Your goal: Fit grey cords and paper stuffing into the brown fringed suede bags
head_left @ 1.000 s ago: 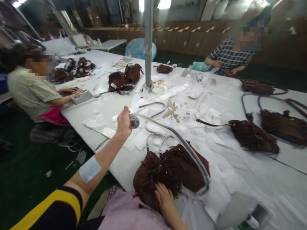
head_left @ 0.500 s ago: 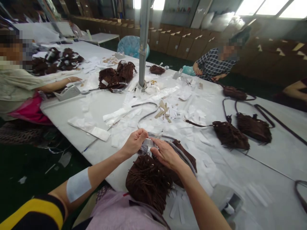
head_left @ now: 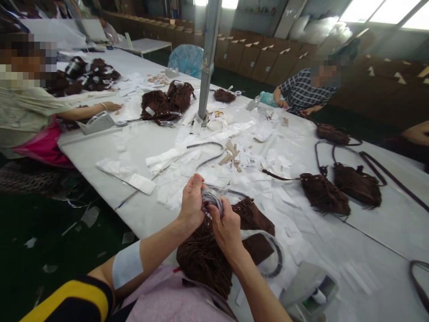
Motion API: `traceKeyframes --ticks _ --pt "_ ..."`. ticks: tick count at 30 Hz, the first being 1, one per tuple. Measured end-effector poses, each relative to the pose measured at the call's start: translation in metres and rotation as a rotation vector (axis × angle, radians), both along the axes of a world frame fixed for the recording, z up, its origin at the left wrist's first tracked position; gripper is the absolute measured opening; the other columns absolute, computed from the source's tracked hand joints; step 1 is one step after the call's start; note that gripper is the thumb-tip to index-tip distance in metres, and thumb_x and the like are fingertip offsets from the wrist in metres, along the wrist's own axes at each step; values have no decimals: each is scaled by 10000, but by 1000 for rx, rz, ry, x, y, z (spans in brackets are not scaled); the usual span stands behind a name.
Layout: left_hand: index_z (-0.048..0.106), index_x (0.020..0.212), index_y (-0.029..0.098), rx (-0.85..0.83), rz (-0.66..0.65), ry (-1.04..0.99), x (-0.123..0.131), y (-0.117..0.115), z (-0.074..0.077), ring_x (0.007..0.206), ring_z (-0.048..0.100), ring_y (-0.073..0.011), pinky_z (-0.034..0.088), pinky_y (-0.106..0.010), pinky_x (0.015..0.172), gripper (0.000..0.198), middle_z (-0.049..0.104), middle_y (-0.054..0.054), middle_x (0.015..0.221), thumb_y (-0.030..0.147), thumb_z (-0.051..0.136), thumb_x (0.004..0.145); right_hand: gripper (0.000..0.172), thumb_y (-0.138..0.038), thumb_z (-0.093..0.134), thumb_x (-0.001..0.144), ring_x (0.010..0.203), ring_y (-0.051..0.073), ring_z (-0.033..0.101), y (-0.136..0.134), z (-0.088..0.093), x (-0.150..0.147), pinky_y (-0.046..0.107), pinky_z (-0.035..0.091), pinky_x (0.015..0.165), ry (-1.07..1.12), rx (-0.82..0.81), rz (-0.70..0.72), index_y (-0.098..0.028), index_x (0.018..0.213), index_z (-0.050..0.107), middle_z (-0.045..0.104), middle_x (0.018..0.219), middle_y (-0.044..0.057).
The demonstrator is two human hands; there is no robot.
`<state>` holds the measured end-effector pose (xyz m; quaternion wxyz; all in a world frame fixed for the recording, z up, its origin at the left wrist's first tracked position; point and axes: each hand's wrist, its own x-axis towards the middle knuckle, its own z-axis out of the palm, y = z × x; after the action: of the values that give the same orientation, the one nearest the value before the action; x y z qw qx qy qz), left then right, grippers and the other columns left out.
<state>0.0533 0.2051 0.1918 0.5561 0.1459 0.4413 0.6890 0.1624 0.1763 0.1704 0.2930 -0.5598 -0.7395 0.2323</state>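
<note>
Both my hands meet above a dark brown fringed bag (head_left: 204, 259) at the table's near edge. A coiled strap with a greyish wrapping (head_left: 212, 199) sits between them. My left hand (head_left: 192, 203) closes on the coil's left side, and my right hand (head_left: 225, 223) grips its right side with the thumb on top. A second brown bag (head_left: 256, 219) lies just behind my right hand. From there a wrapped strap (head_left: 279, 255) loops out over the table to the right of my right wrist.
White paper scraps cover the table (head_left: 134, 223). A grey tape dispenser (head_left: 311, 286) stands near right. More brown bags (head_left: 325, 192) lie at right. A metal post (head_left: 208, 62) rises mid-table. One person works at left, another across the table.
My right hand has gone from spread fingers to gripping the coil, and my left hand has turned more upright around it. The wrapped strap now loops further out to the right.
</note>
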Motion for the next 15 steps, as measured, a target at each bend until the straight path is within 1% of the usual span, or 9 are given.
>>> traceKeyframes --ticks 1,3,5,7,9,10,12,14,15 --pt "465 807 200 8 -43 10 2 -2 -2 341 283 -35 238 -151 346 453 362 116 482 616 619 720 362 -436 326 951 534 163 588 -2 -1 3 227 341 505 -64 19 -33 -156 1011 548 646 654 26" --pt "506 854 189 43 -240 131 -1 -5 -6 360 328 -53 270 -167 367 499 401 95 489 678 516 755 337 -366 305 962 520 167 587 -4 -2 12 238 303 489 -236 70 -14 -149 935 562 643 632 37" --pt "555 910 174 105 -505 386 -10 -4 -5 418 420 -81 317 -186 412 571 494 48 539 714 432 771 286 -308 336 953 553 174 603 -3 2 21 249 286 496 -393 123 67 -143 903 565 650 655 51" --pt "587 981 180 193 -699 708 -19 -1 4 493 489 -108 341 -200 466 555 558 15 603 682 484 767 215 -247 377 934 593 182 616 -1 9 26 257 282 508 -496 148 139 -146 902 565 658 688 56" --pt "596 1025 203 260 -768 974 -22 2 18 504 493 -117 325 -202 483 478 550 29 577 596 591 752 178 -195 394 918 606 184 615 3 20 27 264 280 515 -540 137 176 -155 897 566 660 696 55" --pt "595 1027 208 273 -781 1039 -22 3 25 491 484 -116 315 -200 479 444 533 40 546 559 612 756 177 -187 392 916 606 182 611 5 26 27 265 281 517 -536 124 180 -157 891 565 658 695 56" --pt "580 1002 201 269 -792 992 -18 3 36 438 444 -101 288 -186 446 399 490 60 489 538 583 788 183 -224 390 925 603 174 594 8 39 27 259 289 522 -475 85 189 -158 893 557 647 692 55" --pt "548 962 192 253 -783 768 -12 1 42 382 373 -73 252 -166 403 387 436 84 456 549 538 815 212 -321 402 931 578 161 561 10 51 31 248 297 516 -360 20 228 -162 901 538 624 677 35" --pt "533 937 191 249 -747 637 -10 0 44 366 335 -60 234 -158 385 388 410 94 454 559 533 814 233 -369 410 927 559 153 537 10 56 34 242 301 510 -289 -22 254 -169 900 527 607 661 18"
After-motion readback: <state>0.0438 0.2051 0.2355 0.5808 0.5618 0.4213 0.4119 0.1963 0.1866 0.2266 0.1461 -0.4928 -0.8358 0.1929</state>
